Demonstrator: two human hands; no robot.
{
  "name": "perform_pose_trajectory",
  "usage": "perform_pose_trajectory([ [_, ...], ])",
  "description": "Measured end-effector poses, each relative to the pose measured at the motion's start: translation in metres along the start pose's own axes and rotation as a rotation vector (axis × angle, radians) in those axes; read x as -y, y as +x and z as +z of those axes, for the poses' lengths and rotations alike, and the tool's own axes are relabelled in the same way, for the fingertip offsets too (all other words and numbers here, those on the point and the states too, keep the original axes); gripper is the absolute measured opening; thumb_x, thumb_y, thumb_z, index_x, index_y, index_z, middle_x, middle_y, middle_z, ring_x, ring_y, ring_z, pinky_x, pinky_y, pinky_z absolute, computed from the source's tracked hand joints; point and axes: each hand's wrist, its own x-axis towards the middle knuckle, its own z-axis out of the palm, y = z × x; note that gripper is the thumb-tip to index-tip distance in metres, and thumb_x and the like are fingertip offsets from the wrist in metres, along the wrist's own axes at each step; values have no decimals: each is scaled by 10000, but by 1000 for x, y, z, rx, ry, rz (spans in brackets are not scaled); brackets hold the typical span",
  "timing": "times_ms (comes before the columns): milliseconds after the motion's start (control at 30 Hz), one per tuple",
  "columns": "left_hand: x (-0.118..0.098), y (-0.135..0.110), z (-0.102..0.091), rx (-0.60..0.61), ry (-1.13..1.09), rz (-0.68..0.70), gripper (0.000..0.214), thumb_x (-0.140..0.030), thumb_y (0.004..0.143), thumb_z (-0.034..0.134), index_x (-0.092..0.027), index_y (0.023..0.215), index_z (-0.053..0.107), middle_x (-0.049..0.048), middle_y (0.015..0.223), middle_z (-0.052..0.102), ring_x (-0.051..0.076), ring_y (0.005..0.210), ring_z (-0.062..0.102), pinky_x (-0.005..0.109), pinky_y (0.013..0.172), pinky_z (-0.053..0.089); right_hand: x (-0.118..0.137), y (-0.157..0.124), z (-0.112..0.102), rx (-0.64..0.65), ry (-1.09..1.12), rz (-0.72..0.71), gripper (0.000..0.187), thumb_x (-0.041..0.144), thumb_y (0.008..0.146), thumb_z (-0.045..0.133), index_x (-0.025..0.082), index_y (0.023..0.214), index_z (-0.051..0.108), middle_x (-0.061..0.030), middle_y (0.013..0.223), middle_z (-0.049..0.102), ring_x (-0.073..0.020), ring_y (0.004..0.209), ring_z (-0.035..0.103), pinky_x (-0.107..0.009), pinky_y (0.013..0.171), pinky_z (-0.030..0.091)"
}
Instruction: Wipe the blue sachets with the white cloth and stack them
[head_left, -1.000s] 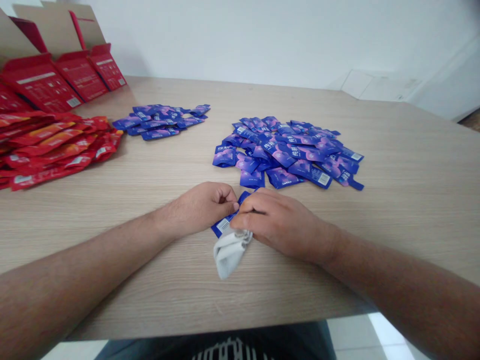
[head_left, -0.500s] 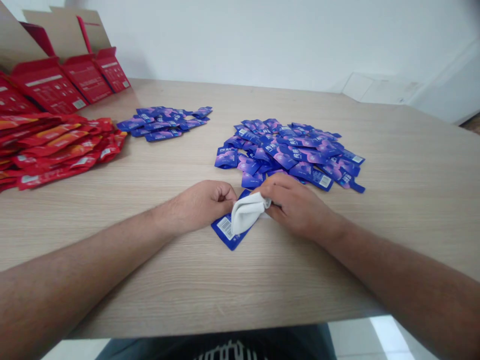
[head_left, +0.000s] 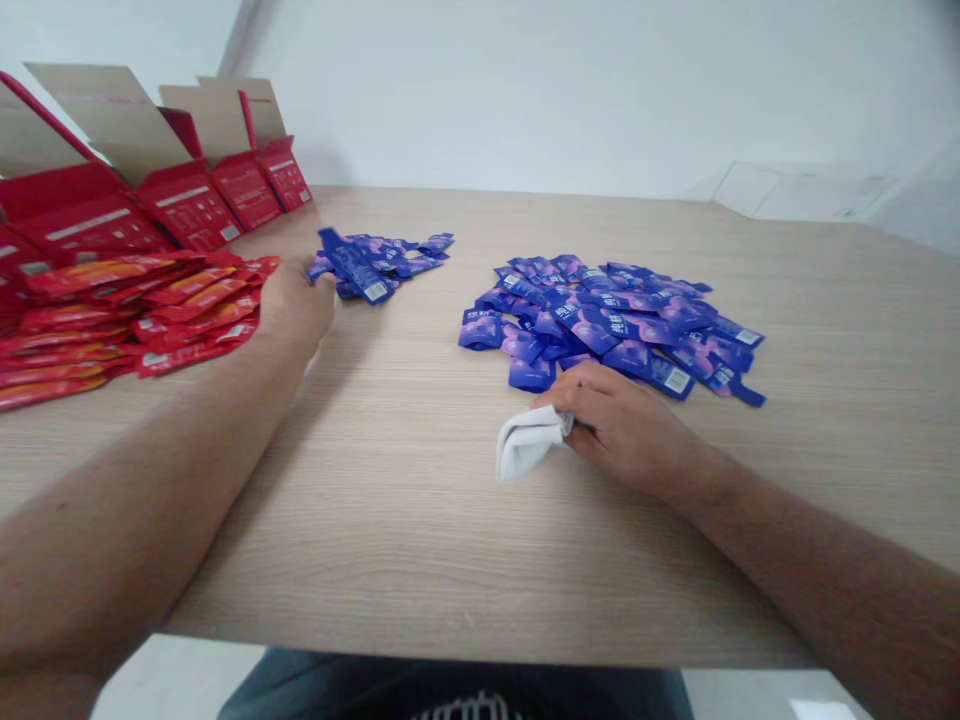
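My left hand (head_left: 295, 307) is at the near end of the smaller pile of blue foil sachets (head_left: 397, 262). Its fingertips grip the edge of a long blue sachet (head_left: 352, 265), which lies tilted across that pile. My right hand (head_left: 624, 427) rests on the wood just in front of the larger pile of blue sachets (head_left: 607, 325). Its fingers are closed on a folded white cloth (head_left: 529, 442), which sticks out to the left.
Stacked red sachets (head_left: 127, 312) lie at the left of the wooden table (head_left: 450, 560). Behind them stand open red cardboard boxes (head_left: 187, 205). A white wall runs behind the table.
My left hand has carried the blue sachet from the table's middle leftward to the smaller pile. My right hand and the cloth have come off that sachet and sit further right.
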Motion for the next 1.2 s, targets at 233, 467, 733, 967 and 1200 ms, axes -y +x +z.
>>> perform_pose_trajectory([
  [233, -4, -14, 22, -209, 113, 214, 298, -336, 886, 551, -168, 1120, 628, 50, 1043, 685, 173, 925, 612, 287, 861, 471, 1, 0, -1, 3, 14, -13, 259, 115, 903, 594, 199, 1143, 645, -83, 1088, 652, -230, 1066, 599, -388, 952, 506],
  [467, -34, -45, 53, 169, 95, 343, 225, -371, 844, 564, -216, 955, 682, 34, 962, 720, 192, 867, 645, 302, 773, 475, 2, 1, -1, 7, 9, -10, 240, 128, 907, 596, 201, 1128, 656, -78, 1080, 658, -215, 1037, 612, -370, 937, 515],
  [733, -58, -32, 68, 280, 193, 209, 397, -495, 841, 558, -218, 1115, 630, 49, 960, 749, 203, 811, 667, 308, 710, 467, 0, 2, 1, 29, 56, 11, 228, 156, 920, 603, 210, 1131, 669, -69, 1080, 657, -199, 1025, 605, -358, 941, 504],
  [967, -97, -18, 113, 251, 490, 158, 818, -775, 756, 500, -187, 1325, 504, 190, 1216, 668, 352, 1100, 632, 403, 867, 470, 4, 6, -1, 40, 86, 12, 227, 142, 929, 577, 198, 1120, 685, -78, 1050, 658, -195, 992, 610, -352, 915, 504],
  [1200, -102, 7, 118, 334, 542, 76, 884, -675, 616, 710, -167, 1321, 551, 170, 1233, 668, 318, 1080, 646, 337, 827, 492, 2, 8, -1, 26, 88, -9, 211, 147, 931, 578, 173, 1111, 685, -81, 1031, 662, -198, 997, 607, -338, 920, 490],
])
